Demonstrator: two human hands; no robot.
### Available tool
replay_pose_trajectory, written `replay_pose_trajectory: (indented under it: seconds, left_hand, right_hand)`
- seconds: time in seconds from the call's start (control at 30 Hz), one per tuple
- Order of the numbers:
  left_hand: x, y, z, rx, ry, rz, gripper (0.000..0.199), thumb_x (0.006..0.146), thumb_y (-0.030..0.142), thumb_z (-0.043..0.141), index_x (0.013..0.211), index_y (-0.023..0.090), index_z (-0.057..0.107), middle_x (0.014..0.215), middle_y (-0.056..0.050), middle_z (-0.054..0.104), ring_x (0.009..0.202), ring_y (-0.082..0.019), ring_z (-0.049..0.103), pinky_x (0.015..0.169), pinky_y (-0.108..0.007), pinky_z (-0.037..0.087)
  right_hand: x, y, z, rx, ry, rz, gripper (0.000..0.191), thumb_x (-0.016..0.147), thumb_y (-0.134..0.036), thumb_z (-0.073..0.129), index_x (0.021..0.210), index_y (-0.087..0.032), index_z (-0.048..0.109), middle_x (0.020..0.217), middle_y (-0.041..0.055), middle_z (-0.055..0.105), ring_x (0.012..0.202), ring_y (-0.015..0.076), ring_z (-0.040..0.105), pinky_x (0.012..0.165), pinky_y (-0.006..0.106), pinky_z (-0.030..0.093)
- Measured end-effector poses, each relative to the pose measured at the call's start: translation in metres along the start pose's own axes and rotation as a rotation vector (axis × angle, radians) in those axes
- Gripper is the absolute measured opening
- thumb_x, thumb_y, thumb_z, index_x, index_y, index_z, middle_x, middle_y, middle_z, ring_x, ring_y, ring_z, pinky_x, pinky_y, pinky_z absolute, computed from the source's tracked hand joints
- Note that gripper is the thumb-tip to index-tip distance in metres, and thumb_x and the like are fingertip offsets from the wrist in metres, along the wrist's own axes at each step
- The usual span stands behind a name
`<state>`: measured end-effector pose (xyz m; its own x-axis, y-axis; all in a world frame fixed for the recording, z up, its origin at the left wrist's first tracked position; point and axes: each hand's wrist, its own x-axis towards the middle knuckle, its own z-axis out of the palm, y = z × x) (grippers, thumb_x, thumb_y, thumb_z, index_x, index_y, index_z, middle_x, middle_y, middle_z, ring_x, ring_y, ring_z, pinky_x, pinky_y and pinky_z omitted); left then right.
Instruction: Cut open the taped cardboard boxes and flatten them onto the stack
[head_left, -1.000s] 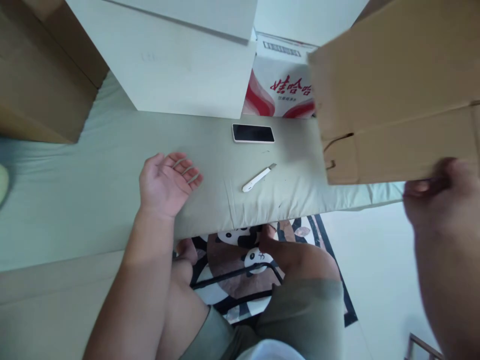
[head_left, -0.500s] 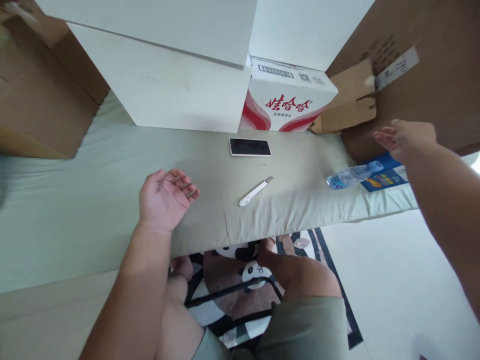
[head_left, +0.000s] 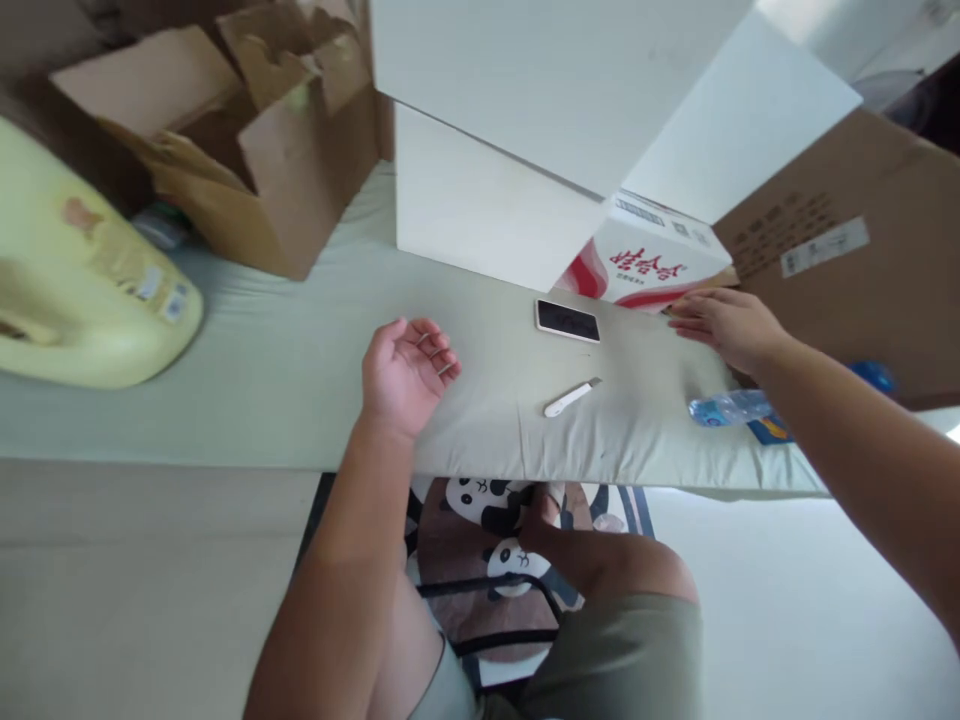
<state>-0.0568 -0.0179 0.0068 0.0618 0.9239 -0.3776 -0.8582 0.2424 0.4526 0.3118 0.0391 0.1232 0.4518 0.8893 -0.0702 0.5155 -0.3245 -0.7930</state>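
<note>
My left hand (head_left: 409, 375) hovers palm up over the pale green cloth (head_left: 285, 370), fingers loosely curled and apart, with nothing in it. Reaching across from the right, my right hand (head_left: 727, 325) is open with fingers stretched out, in front of a small tan cardboard piece (head_left: 729, 277) that it mostly covers; whether they touch I cannot tell. Just left of those fingers is a white and red carton (head_left: 652, 262). Between my hands lie a phone (head_left: 568, 321), its screen dark, and a white utility knife (head_left: 571, 398) with its blade out.
A clear plastic bottle (head_left: 727, 408) lies on a blue box (head_left: 769, 430), partly behind my right forearm. Large white boxes (head_left: 487, 195) stand at the back. An opened cardboard box (head_left: 277, 190) and a yellow jug (head_left: 97, 290) are at left, a big brown carton (head_left: 900, 280) at right.
The view has turned left, bringing the yellow jug into sight. My right hand has moved left from above the bottle to the small cardboard piece. The left hand keeps its open pose.
</note>
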Motion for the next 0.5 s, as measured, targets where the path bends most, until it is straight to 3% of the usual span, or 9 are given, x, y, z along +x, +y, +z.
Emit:
replay_pose_trajectory:
  seconds: [0.07,0.17,0.3,0.37,0.43,0.5]
  left_hand:
    - [-0.004,0.009,-0.004,-0.051,-0.012,0.002,0.033,0.094,0.039,0.055,0.07,0.018,0.067,0.067,-0.001,0.061,0.054,-0.012,0.058,0.058,-0.026,0.053]
    - [-0.007,0.019,-0.008,-0.122,-0.039,-0.002,0.035,0.096,0.036,0.053,0.07,0.018,0.066,0.067,-0.001,0.061,0.053,-0.012,0.058,0.059,-0.026,0.052]
    - [-0.012,0.028,-0.01,-0.17,-0.06,-0.019,0.042,0.1,0.031,0.044,0.068,0.016,0.067,0.064,-0.003,0.059,0.053,-0.012,0.056,0.058,-0.026,0.049]
    - [-0.013,0.032,-0.012,-0.173,-0.071,-0.014,0.044,0.101,0.028,0.042,0.067,0.016,0.067,0.064,-0.003,0.057,0.053,-0.012,0.055,0.059,-0.025,0.049]
    - [-0.014,0.037,-0.014,-0.163,-0.067,0.014,0.043,0.101,0.027,0.044,0.066,0.016,0.067,0.065,-0.003,0.057,0.055,-0.011,0.054,0.059,-0.024,0.048]
    - [-0.013,0.042,-0.018,-0.142,-0.052,0.052,0.041,0.101,0.027,0.047,0.067,0.017,0.066,0.066,-0.003,0.057,0.056,-0.011,0.054,0.06,-0.024,0.048]
  right_hand:
    - [-0.01,-0.026,0.041,0.006,-0.113,-0.011,0.02,0.101,-0.004,0.058,0.089,-0.019,0.064,0.09,0.0094,0.075,0.072,0.0106,0.074,0.079,0.029,0.062]
    - [-0.024,-0.067,0.12,-0.025,-0.278,-0.109,0.014,0.096,-0.006,0.065,0.099,-0.019,0.068,0.091,0.0053,0.076,0.074,0.0124,0.074,0.074,0.026,0.062]
    - [-0.056,-0.125,0.235,-0.15,-0.566,-0.381,0.037,0.091,-0.007,0.064,0.124,-0.021,0.066,0.087,0.0015,0.076,0.074,0.0148,0.073,0.066,0.025,0.061]
    - [-0.079,-0.156,0.285,-0.188,-0.67,-0.539,0.062,0.089,-0.009,0.064,0.148,-0.026,0.057,0.088,-0.0015,0.077,0.077,0.0153,0.074,0.073,0.027,0.065]
    - [-0.1,-0.185,0.326,-0.271,-0.749,-0.737,0.079,0.09,-0.015,0.058,0.166,-0.031,0.039,0.097,-0.0037,0.078,0.09,0.0145,0.077,0.09,0.033,0.066]
    - [-0.113,-0.206,0.359,-0.416,-0.674,-0.885,0.077,0.095,-0.018,0.028,0.172,-0.024,0.026,0.111,-0.0008,0.074,0.12,0.0158,0.075,0.108,0.048,0.055]
